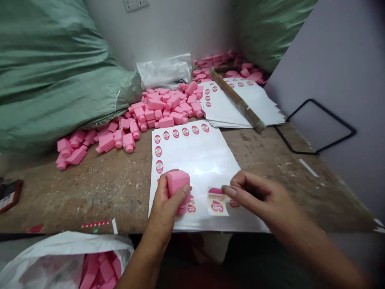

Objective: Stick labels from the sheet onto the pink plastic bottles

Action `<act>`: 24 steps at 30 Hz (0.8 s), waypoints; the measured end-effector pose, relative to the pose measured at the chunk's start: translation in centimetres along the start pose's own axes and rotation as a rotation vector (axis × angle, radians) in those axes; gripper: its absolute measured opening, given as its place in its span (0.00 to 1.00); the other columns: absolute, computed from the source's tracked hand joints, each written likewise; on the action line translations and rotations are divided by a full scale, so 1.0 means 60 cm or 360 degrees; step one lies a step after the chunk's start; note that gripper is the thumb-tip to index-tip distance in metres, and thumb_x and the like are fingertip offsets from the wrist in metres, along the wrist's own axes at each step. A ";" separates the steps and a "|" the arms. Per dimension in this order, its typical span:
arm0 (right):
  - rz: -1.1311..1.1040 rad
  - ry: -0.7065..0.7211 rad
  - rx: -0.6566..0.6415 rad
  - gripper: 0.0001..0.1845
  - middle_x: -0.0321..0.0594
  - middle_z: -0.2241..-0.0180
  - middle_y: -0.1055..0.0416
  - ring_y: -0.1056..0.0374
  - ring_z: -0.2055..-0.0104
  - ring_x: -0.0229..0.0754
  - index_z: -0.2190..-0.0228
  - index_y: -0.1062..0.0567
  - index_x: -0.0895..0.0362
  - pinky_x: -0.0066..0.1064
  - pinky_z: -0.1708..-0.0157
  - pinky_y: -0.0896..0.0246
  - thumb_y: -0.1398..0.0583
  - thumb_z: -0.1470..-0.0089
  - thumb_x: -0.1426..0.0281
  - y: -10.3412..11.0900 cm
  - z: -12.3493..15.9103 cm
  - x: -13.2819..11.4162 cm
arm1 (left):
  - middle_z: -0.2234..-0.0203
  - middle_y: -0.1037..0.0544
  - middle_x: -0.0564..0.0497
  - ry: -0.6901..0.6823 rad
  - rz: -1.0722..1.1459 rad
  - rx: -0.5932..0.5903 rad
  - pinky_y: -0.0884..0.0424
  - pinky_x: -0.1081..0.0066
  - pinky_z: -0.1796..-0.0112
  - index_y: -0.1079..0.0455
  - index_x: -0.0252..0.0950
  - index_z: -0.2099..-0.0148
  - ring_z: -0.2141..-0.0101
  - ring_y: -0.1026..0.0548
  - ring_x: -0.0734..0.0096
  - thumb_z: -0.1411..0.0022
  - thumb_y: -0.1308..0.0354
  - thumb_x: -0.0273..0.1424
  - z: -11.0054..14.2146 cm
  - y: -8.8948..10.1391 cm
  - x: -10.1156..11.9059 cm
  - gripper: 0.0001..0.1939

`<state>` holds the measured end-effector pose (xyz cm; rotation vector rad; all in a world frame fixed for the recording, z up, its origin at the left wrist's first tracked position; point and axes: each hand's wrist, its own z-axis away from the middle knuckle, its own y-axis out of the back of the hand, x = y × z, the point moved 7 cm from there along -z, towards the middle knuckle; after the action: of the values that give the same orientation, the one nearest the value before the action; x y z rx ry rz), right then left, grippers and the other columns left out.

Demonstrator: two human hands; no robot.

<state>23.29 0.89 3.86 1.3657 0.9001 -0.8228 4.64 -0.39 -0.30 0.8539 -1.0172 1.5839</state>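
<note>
A small pink plastic bottle (179, 184) is gripped by my left hand (168, 200), thumb across its side and the neck pointing down towards me. To the right, my right hand (255, 192) pinches the upper corner of a clear sticker (218, 202) between thumb and forefinger; its print is pink and cream with the word "BABY". Both hands are over a white sticker sheet (204, 156), which has small oval pink labels along its far and left edges. Part of another heart-shaped label (191, 208) shows just beside the bottle.
Many pink bottles (162, 105) lie heaped behind the sheet, near a green sack (60, 76). More sheets (234, 100) sit under a wooden stick (237, 100). A black wire frame (319, 126) stands at right. An open white bag (45, 257) of bottles is front left, a phone (10, 196) above.
</note>
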 end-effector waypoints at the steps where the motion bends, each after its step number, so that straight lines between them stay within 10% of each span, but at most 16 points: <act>1: -0.0013 0.0017 -0.0012 0.19 0.33 0.84 0.38 0.43 0.80 0.36 0.84 0.35 0.53 0.27 0.82 0.48 0.41 0.52 0.55 -0.001 0.001 -0.009 | 0.61 0.24 0.49 0.0032 0.0061 -0.0048 0.32 0.69 0.60 0.34 0.39 0.51 0.61 0.25 0.67 0.47 0.35 0.37 0.006 -0.006 -0.001 0.22; 9: -0.0077 0.0125 -0.0054 0.20 0.32 0.85 0.41 0.45 0.83 0.35 0.85 0.36 0.54 0.26 0.85 0.50 0.42 0.51 0.55 -0.028 0.011 -0.038 | 0.57 0.24 0.44 0.0287 0.0775 -0.0338 0.34 0.64 0.51 0.30 0.34 0.51 0.53 0.27 0.62 0.41 0.46 0.51 0.042 -0.052 -0.013 0.27; 24: 0.0020 0.0100 0.0000 0.16 0.32 0.84 0.39 0.43 0.81 0.35 0.83 0.35 0.53 0.27 0.83 0.47 0.43 0.52 0.59 -0.032 0.014 -0.023 | 0.59 0.28 0.45 0.0277 0.0687 -0.0444 0.30 0.70 0.67 0.35 0.35 0.47 0.63 0.28 0.69 0.37 0.51 0.50 0.050 -0.056 -0.019 0.26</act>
<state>21.00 -0.05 4.25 1.4026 0.9389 -0.7741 8.28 -3.19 0.49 0.3100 -1.3169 1.7790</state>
